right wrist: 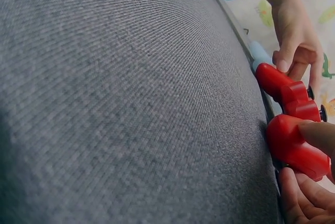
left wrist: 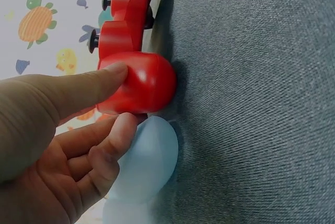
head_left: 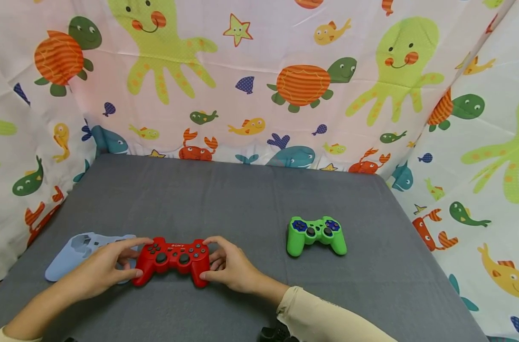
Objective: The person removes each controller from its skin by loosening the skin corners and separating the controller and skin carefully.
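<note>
A red game controller (head_left: 172,254) with black thumbsticks is held between both hands at the left part of the table. My left hand (head_left: 107,266) grips its left side, the thumb on the left handle and a finger at the upper corner. On the other side my right hand (head_left: 233,266) grips it the same way, thumb on the right handle. Under and behind the left hand lies a light blue controller-shaped cover (head_left: 73,254), partly hidden by that hand. In the left wrist view, the thumb presses the red handle (left wrist: 149,82) just above the blue cover (left wrist: 149,161).
A green controller (head_left: 315,235) with blue buttons lies on the grey table cloth (head_left: 250,204), right of the hands. A patterned curtain (head_left: 250,61) rises behind and beside the table. Dark objects (head_left: 276,334) show at the front edge, by the right sleeve.
</note>
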Available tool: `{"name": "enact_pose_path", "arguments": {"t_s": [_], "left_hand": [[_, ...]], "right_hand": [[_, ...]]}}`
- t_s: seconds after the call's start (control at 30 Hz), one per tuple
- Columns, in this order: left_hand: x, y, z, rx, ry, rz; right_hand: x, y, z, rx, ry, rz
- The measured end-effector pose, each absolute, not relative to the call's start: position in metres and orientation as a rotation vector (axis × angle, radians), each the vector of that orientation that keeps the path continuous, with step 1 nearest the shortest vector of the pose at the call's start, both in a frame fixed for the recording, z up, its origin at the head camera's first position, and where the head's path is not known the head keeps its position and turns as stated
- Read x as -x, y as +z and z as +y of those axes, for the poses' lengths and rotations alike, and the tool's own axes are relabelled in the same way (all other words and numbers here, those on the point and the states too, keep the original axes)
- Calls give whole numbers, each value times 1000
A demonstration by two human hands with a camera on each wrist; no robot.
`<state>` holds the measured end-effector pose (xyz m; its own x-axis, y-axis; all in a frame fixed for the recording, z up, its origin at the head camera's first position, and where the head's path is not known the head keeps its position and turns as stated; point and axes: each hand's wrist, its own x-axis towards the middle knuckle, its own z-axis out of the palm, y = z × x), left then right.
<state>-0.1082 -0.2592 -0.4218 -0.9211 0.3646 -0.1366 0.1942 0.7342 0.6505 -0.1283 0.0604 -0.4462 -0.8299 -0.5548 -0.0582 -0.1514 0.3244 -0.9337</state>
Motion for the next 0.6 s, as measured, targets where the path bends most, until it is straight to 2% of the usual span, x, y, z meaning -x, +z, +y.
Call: {"name": "enact_pose_path", "arguments": {"t_s": [0.6], "left_hand": [[108, -410, -258, -442, 837, 2745]], "right_hand": [[133, -439, 66, 659, -1383, 2203]]}}
